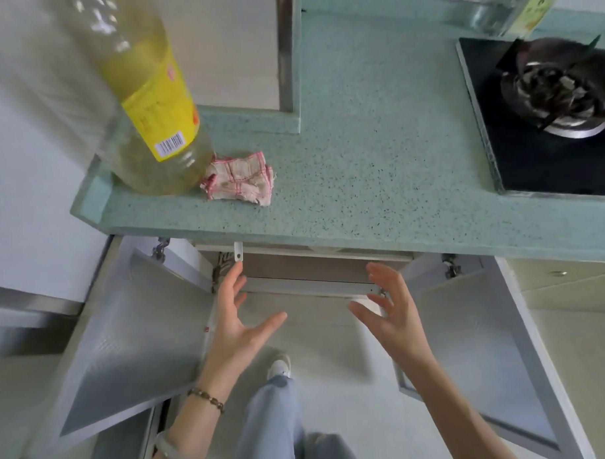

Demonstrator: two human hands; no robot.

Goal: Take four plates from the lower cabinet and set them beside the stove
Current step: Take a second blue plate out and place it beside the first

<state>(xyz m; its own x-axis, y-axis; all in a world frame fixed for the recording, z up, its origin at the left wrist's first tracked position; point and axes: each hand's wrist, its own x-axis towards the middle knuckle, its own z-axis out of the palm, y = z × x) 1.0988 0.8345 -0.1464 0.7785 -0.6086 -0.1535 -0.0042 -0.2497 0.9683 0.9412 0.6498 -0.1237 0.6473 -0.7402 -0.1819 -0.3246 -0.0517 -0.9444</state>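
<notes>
Speckled counter point(377, 165) bare at 12 o'clock; doors point(126, 338) open. I hold left hand point(234, 321) and right hand point(389, 312) spread, empty. Step: reaching in; no plates visible.

We are reading no words anywhere: the bottle's point(152, 97) yellow label point(159, 107) is showing only a barcode point(170, 144) and blurred print, and the sticker point(535, 10) behind the stove is illegible.

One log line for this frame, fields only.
doors open | left hand empty | right hand empty | plates unseen | counter no plates
</notes>
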